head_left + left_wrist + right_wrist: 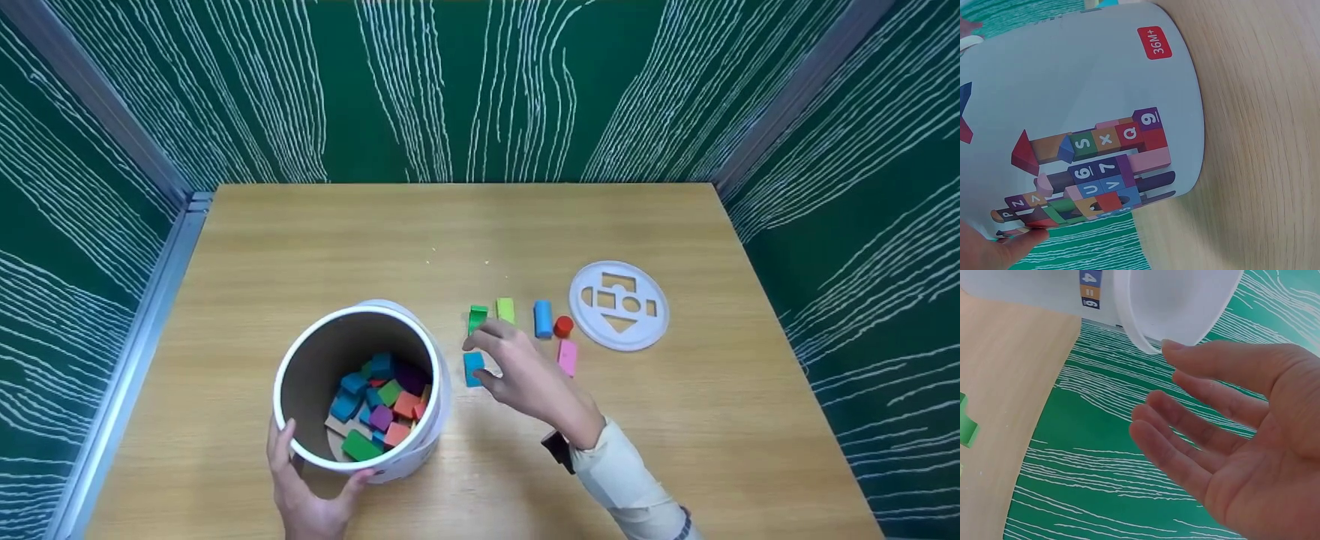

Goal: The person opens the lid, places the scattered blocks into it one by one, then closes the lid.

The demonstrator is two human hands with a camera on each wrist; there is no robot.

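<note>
A white bucket (436, 375) stands on the left part of the table, with many coloured wooden blocks inside. My left hand (315, 502) holds its near rim; in the left wrist view the thumb (1024, 243) lies against the printed side. Right of the bucket, my right hand (525, 367) hovers over the table with loosely bent, parted fingers and nothing between them. Below its fingers lies a blue block (473, 370). A green notched block (478, 316) is just beyond the fingertips. The right wrist view shows the relaxed right hand (1241, 433) near the bucket's rim (1131, 315).
Beyond the right hand lie a lime block (505, 309), a blue cylinder (542, 319), a red cylinder (563, 326) and a pink block (568, 357). A white round lid (600, 324) with shaped holes lies farther right. Green patterned walls (510, 90) edge the wooden table (360, 240).
</note>
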